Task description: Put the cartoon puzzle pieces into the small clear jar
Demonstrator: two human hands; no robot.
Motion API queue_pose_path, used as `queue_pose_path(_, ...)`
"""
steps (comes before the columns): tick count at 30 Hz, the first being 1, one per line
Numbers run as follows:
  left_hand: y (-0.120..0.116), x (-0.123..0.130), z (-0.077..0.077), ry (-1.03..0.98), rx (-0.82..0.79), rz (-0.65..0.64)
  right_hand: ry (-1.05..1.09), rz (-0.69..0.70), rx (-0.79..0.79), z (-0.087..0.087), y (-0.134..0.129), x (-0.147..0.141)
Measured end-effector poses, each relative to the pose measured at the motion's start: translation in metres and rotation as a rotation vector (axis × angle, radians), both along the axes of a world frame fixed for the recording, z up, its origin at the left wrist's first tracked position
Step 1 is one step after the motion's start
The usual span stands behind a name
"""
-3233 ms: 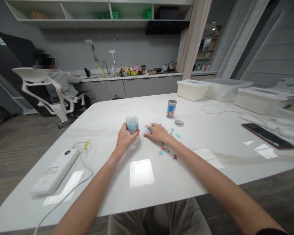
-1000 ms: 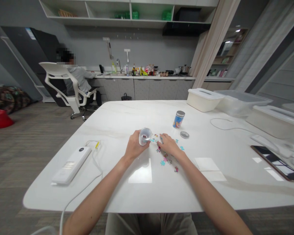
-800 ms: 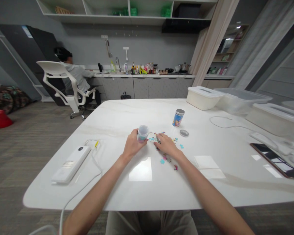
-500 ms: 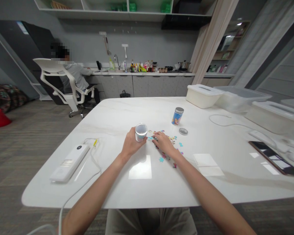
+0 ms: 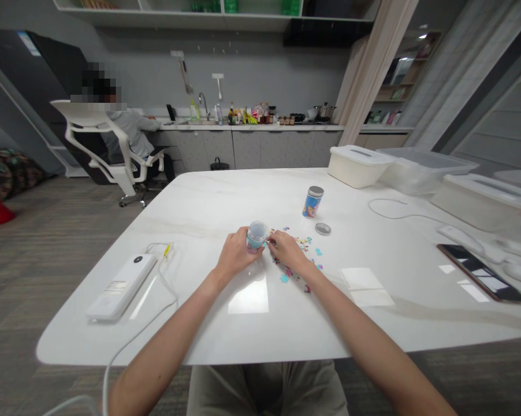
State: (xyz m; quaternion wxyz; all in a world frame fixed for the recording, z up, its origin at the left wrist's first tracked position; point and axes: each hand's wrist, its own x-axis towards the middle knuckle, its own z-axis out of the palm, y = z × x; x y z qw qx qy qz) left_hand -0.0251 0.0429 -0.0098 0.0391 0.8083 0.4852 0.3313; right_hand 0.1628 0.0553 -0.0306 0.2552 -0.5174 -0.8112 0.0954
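My left hand [image 5: 234, 253] is wrapped round a clear open jar [image 5: 256, 236], which leans slightly to the right above the white table [image 5: 191, 225]. Colour shows inside or through its lower wall. Close by the jar's right side is my right hand [image 5: 289, 249], with thumb and fingers drawn together. What sits between those fingertips is too small to make out. Small colourful jigsaw puzzle pieces [image 5: 284, 278] lie scattered under and around the right hand, some hidden by it. A round silver lid [image 5: 323, 229] lies flat beyond them, near a blue printed jar [image 5: 313, 202] with its lid on.
On the left lies a white power strip-like box [image 5: 124, 287] with a cable [image 5: 171, 292]. White storage boxes [image 5: 359, 166] line the far right, with a phone or tablet [image 5: 481, 271] nearer. A person [image 5: 133, 136] sits in an office chair [image 5: 89, 136] at the back left.
The jar in my left hand has tipped and shifted slightly right, toward my right hand. My right hand's fingers have come off the pieces and closed together beside the jar.
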Motion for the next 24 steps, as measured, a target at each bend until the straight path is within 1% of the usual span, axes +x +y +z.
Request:
queue_pose_path(4,-0.003,0.002,0.0,0.033,-0.007,-0.021,0.082,-0.015,0.016,-0.004,0.004,0.001)
queue_pose_path(8,-0.002,-0.001,0.002,0.036,-0.031,-0.006,0.176,-0.049,0.032,-0.005,0.007,0.004)
queue_pose_path(11,-0.002,-0.003,0.005,0.017,-0.061,-0.039,0.267,-0.107,0.066,0.006,0.006,0.005)
queue_pose_path(12,-0.002,-0.004,0.005,0.007,-0.073,-0.057,0.341,-0.133,0.086,0.013,0.006,0.005)
queue_pose_path(14,-0.003,-0.003,0.006,-0.005,-0.085,-0.084,0.582,-0.152,0.124,0.028,0.002,0.003)
queue_pose_path(16,-0.003,-0.002,0.005,0.001,-0.077,-0.103,0.845,-0.078,0.141,0.043,-0.005,0.0)
queue_pose_path(17,-0.004,-0.002,0.004,0.008,-0.07,-0.111,0.909,-0.014,0.141,0.049,-0.009,-0.002)
queue_pose_path(19,-0.004,-0.001,0.003,0.022,-0.058,-0.126,0.886,0.11,0.135,0.058,-0.016,-0.005)
queue_pose_path(21,-0.005,0.0,0.002,0.028,-0.055,-0.136,0.791,0.186,0.131,0.062,-0.021,-0.007)
queue_pose_path(24,-0.005,0.0,0.003,0.033,-0.052,-0.138,0.733,0.205,0.109,0.061,-0.021,-0.004)
